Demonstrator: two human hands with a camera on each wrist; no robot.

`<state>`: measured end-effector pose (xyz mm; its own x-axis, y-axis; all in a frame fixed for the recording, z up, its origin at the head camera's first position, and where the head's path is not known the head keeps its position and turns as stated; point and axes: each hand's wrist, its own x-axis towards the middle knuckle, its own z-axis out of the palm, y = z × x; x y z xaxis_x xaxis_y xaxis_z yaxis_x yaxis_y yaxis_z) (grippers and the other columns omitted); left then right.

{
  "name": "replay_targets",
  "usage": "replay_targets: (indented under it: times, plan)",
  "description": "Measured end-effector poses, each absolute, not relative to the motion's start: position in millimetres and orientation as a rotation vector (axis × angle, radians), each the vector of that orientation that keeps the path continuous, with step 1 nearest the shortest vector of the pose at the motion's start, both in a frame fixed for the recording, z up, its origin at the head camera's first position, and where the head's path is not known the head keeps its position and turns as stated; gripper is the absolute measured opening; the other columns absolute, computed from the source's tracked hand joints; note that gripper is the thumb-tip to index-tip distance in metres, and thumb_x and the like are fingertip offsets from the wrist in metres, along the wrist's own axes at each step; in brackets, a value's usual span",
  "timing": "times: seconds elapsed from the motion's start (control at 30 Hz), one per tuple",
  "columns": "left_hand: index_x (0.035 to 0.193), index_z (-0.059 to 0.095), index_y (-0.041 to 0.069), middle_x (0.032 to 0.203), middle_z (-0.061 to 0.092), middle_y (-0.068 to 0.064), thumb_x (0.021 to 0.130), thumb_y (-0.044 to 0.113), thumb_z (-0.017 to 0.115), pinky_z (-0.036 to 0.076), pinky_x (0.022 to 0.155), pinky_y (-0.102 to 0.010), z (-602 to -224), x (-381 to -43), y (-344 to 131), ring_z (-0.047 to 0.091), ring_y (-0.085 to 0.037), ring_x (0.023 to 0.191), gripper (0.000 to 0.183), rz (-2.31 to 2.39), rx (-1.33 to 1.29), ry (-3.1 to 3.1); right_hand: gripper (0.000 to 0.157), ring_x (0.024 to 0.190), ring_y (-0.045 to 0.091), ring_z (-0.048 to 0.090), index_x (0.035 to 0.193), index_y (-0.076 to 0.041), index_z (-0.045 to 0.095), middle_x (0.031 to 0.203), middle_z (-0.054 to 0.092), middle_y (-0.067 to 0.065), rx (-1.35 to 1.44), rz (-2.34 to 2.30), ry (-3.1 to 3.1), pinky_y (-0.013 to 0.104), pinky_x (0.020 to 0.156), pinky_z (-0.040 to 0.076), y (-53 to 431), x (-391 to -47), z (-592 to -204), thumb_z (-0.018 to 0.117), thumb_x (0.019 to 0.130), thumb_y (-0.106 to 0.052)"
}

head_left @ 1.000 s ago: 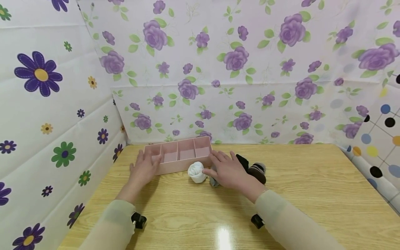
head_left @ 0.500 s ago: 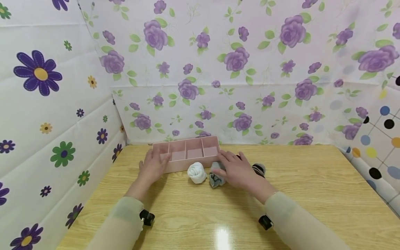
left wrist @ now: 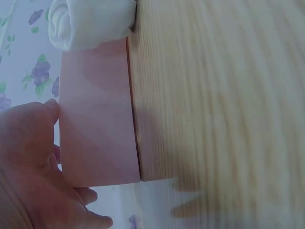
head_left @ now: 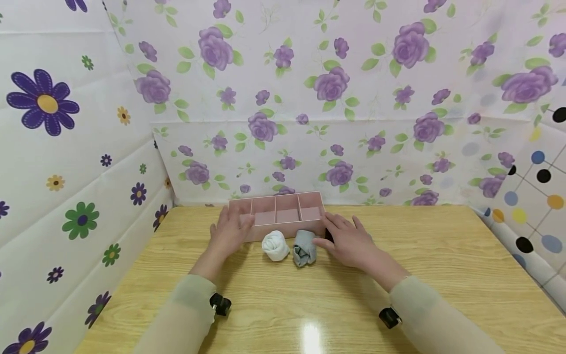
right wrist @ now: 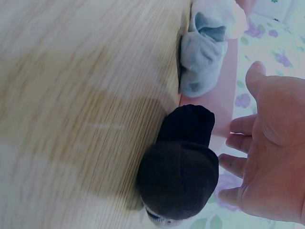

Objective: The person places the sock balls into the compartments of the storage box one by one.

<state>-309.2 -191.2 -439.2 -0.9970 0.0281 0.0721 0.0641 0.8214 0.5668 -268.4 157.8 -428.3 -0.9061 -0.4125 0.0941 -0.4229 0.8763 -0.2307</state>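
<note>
A pink four-part box, its pink organizer front (left wrist: 97, 114) also seen close up in the left wrist view, stands near the table's back edge. My left hand (head_left: 227, 235) touches its left end with fairly straight fingers, the thumb by the front rim. At the right end, my right hand (head_left: 351, 243) is spread, its fingertips at the corner. In front of the box (head_left: 285, 231) sit a white rolled sock (head_left: 275, 246) and a grey rolled sock (head_left: 304, 248). A black rolled sock (right wrist: 188, 125) and a dark brown one (right wrist: 178, 179) lie below my right palm, mostly hidden in the head view.
The wooden table (head_left: 274, 305) runs up to a flowered cloth backdrop (head_left: 283, 98). Another patterned cloth (head_left: 66, 172) closes the left side, and a dotted one (head_left: 535, 211) hangs on the right.
The box has slid to the right along the back of the table, both hands moving with it. The white and grey socks stay about where they were; my right hand now covers the dark ones.
</note>
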Motion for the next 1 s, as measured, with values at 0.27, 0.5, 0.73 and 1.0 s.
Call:
replay_targets:
  times: [0.27,0.5,0.73,1.0]
  plan:
    - [0.171,0.030,0.002,0.178,0.012,-0.034,0.116,0.052,0.049,0.002,0.127,-0.079,-442,-312,-180,0.007,-0.048,0.168,0.077,-0.949,-0.112,-2.909,0.086,0.157,0.047,0.040,0.173,-0.005,0.033,0.173,0.039,0.022,0.666,0.376,-2.959,0.076,0.128,0.016,170,-265,-429,0.049,0.113,-0.064]
    - [0.175,0.018,0.001,0.180,0.009,-0.032,0.116,0.052,0.052,0.003,0.127,-0.078,-443,-316,-171,0.009,-0.046,0.168,0.086,-0.943,-0.145,-2.917,0.084,0.158,0.045,0.040,0.174,-0.005,0.033,0.174,0.039,0.020,0.639,0.344,-2.959,0.076,0.127,0.018,179,-257,-427,0.055,0.113,-0.059]
    - [0.176,0.012,0.001,0.181,0.008,-0.028,0.115,0.056,0.052,0.003,0.129,-0.076,-445,-319,-162,0.006,-0.042,0.169,0.092,-0.946,-0.143,-2.930,0.085,0.157,0.047,0.040,0.172,-0.003,0.037,0.172,0.041,0.022,0.645,0.357,-2.939,0.077,0.126,0.020,188,-251,-430,0.052,0.113,-0.062]
    - [0.177,0.008,0.004,0.180,0.009,-0.030,0.114,0.054,0.056,0.006,0.128,-0.077,-446,-322,-156,0.012,-0.045,0.168,0.094,-0.953,-0.199,-2.907,0.079,0.156,0.047,0.042,0.170,-0.002,0.039,0.172,0.041,0.022,0.624,0.325,-2.950,0.077,0.126,0.020,195,-243,-425,0.058,0.113,-0.053]
